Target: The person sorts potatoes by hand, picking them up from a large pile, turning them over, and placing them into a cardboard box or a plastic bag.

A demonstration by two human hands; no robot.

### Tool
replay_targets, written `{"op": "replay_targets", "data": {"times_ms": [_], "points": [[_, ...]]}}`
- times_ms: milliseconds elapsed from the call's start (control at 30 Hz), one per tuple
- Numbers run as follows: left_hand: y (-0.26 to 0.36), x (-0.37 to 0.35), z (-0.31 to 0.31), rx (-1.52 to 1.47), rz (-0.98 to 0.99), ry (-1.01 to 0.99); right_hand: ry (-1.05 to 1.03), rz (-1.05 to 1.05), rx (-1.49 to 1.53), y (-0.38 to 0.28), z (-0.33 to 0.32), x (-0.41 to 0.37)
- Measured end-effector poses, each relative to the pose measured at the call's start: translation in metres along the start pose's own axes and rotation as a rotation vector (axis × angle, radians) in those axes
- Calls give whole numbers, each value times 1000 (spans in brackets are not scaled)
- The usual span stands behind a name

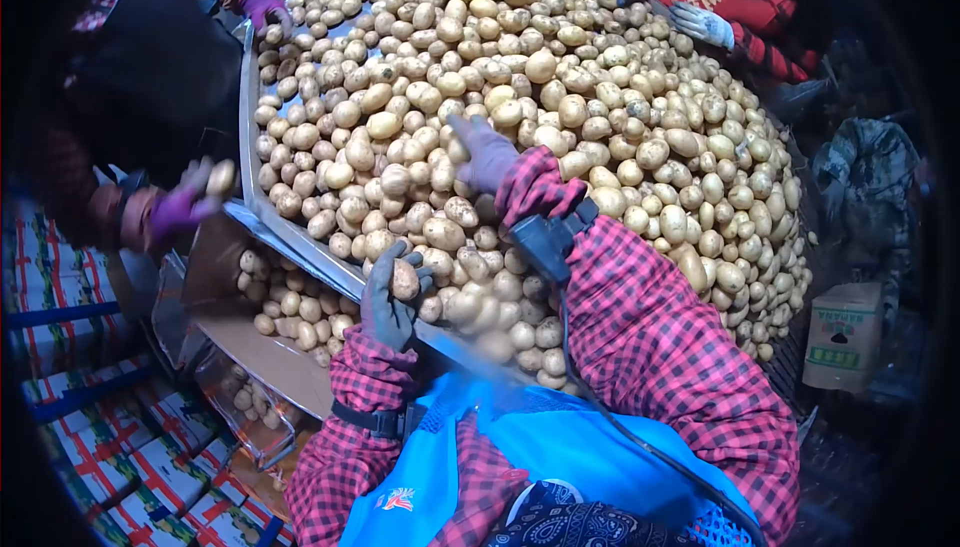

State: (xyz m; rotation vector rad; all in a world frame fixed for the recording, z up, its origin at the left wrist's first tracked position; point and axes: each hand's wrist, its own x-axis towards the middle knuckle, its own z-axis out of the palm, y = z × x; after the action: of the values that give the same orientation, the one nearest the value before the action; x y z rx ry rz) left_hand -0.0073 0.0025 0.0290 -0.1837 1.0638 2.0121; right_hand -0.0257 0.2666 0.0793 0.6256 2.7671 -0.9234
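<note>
A large heap of potatoes (420, 152) covers the metal sorting table in front of me. My left hand (385, 309), in a dark grey glove, is at the table's near edge with its fingers curled round a small potato (405, 281). My right hand (487, 157), in a greyish-purple glove, reaches over the middle of the heap. Its fingers are stretched out and touch potatoes; I see none gripped in it. Below my hands, several potatoes (480, 312) near the edge look blurred.
The table's metal rim (247, 137) runs along the left. Below it is a cardboard box (225, 322) holding potatoes. Printed cartons (120, 457) are stacked at lower left. Another person's purple glove (185, 205) holds a potato; a co-worker's white gloves (700, 23) rest on the heap. A carton (843, 337) stands right.
</note>
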Motion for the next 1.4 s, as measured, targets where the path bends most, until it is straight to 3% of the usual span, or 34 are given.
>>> {"op": "replay_targets", "data": {"times_ms": [33,67,133,267,333,367,400,467,533,667,733,767,800,867,933,1000,1033,1200,1267,1333,1400], "points": [[0,0,0,2,-19,27,207,-60,181,12,7,4],[2,-1,3,2,-18,24,288,-97,200,20,4,1],[2,-3,4,-9,-17,37,311,-60,303,18,-4,-26],[2,-3,3,-61,-32,24,388,-107,26,39,-12,-75],[1,-2,2,-76,-56,40,108,-59,-65,46,-22,-83],[2,-2,2,-79,-55,35,85,-135,-265,46,-18,-79],[2,-2,2,-82,-62,45,88,-131,-268,31,-18,-76],[2,-3,1,-78,-78,42,-130,5,-371,0,-14,-66],[3,-2,0,-74,-64,12,-222,-278,-130,-2,2,-49],[6,-1,5,-48,-6,63,-203,-294,-377,-27,3,-54],[17,-3,9,61,88,27,-152,-245,-29,-8,-22,-37],[25,-5,16,49,83,26,73,-270,-78,20,-22,-23],[30,-7,20,35,80,29,165,-251,-47,30,-41,-11],[28,-4,21,-4,101,-25,312,-205,-367,55,-77,27],[26,1,20,-35,120,-77,301,-120,-462,93,-94,64],[21,7,21,-117,222,-195,81,44,-525,111,-106,77],[21,9,20,-76,241,-276,97,74,-453,113,-104,83],[32,2,41,163,379,-221,15,89,-292,103,-104,64],[35,1,41,44,159,-217,30,0,-236,97,-106,41],[35,-10,45,27,102,-243,-37,65,-250,63,-109,22],[26,-20,49,-169,-82,-445,58,-100,-46,13,-94,-51]]}}
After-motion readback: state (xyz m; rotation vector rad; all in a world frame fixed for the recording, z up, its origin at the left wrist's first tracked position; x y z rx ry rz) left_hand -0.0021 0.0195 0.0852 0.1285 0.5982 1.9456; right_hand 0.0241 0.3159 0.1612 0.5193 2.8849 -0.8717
